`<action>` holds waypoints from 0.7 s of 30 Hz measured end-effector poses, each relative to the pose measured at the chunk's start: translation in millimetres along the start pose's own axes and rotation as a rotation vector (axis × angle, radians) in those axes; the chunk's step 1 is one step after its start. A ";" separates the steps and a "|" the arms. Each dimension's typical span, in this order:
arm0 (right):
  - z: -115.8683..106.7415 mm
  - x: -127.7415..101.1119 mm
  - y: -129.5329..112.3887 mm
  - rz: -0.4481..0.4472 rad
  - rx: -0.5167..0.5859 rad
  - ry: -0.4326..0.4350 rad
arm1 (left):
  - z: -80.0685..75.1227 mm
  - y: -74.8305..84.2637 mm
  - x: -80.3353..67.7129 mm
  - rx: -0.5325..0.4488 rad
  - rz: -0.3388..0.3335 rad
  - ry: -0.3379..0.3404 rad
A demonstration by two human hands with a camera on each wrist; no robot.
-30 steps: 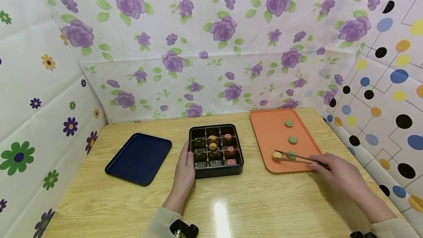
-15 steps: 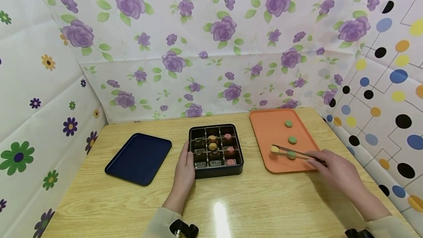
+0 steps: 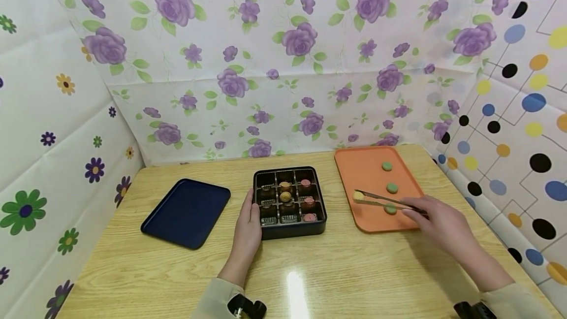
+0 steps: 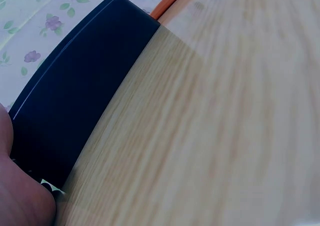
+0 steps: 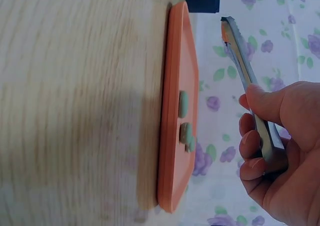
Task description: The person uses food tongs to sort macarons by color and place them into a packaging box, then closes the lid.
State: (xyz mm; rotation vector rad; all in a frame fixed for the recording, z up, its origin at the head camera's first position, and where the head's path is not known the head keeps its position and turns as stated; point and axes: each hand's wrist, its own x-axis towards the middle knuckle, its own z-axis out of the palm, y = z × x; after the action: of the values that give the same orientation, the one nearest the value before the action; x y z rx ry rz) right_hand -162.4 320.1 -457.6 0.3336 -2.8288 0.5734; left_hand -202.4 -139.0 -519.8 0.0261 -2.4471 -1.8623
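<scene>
My right hand point(image 3: 443, 223) grips metal tongs point(image 5: 254, 95). Their tips pinch a small yellow macaron point(image 3: 359, 195), lifted above the left part of the orange tray point(image 3: 363, 171). Against the left side of a black divided box point(image 3: 292, 231) rests my left hand point(image 3: 248, 235), its fingers fairly straight along the wall. Three pink macarons point(image 3: 305, 182) fill the box's right column. Two yellow ones point(image 3: 285, 196) sit in the middle column, at the back and centre. The left column and front middle compartment show only clear plastic lining.
Several green macarons point(image 3: 392, 188) lie in a row on the orange tray, right of the box. A dark blue lid-like tray point(image 3: 186, 213) lies on the wooden table point(image 3: 336, 274) at the left. Patterned cloth point(image 3: 266, 112) walls stand behind and at both sides.
My right hand has moved left and a little up, carrying the yellow macaron in the tongs toward the tray's left edge. My left hand and the box have stayed put.
</scene>
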 end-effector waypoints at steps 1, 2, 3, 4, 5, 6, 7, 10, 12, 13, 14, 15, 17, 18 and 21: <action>-0.2 1.1 -1.9 -0.002 0.004 -0.004 | 0.0 0.2 0.0 -0.001 0.001 0.001; -0.1 2.1 -3.7 -0.004 0.008 -0.005 | 0.0 0.3 -0.1 -0.002 0.001 0.001; 0.0 3.0 -5.6 -0.008 0.010 -0.004 | 0.1 0.5 -0.2 -0.002 0.002 0.002; 0.1 3.8 -7.6 -0.013 0.013 -0.004 | 0.1 0.6 -0.3 -0.003 0.002 0.003; 0.4 4.4 -9.3 -0.019 0.015 -0.001 | 0.1 0.8 -0.4 -0.003 0.002 0.003; 0.8 4.9 -10.9 -0.025 0.017 0.002 | 0.1 0.7 -0.5 -0.003 0.003 0.003; 1.5 5.4 -12.6 -0.033 0.020 0.007 | 0.1 0.5 -0.4 -0.003 0.004 0.003; 3.2 7.2 -17.7 -0.046 0.030 0.016 | 0.2 0.4 -0.4 -0.003 0.003 0.005; 4.5 8.8 -20.9 -0.049 0.040 0.014 | 0.2 0.6 -0.4 -0.003 0.002 0.006; 5.3 9.7 -22.5 -0.051 0.046 0.012 | 0.1 0.8 -0.4 -0.004 0.001 0.007; 5.6 10.4 -23.9 -0.050 0.050 0.011 | 0.1 1.1 -0.6 -0.004 0.000 0.007; 6.1 11.2 -25.2 -0.051 0.053 0.011 | 0.0 1.4 -0.7 -0.005 -0.001 0.006; 7.2 12.5 -27.9 -0.053 0.058 0.010 | -0.1 1.3 -0.8 -0.004 0.000 0.004; 7.8 13.0 -29.2 -0.057 0.057 0.012 | -0.2 1.1 -0.9 -0.003 0.000 0.003; 10.2 14.4 -33.2 -0.076 0.055 0.028 | -0.3 0.8 -0.9 0.000 0.003 0.002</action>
State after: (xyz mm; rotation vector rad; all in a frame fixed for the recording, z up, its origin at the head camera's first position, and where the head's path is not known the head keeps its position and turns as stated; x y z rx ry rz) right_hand -169.1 283.7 -451.1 0.4376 -2.7644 0.6363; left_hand -201.5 -139.0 -519.0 0.0242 -2.4447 -1.8603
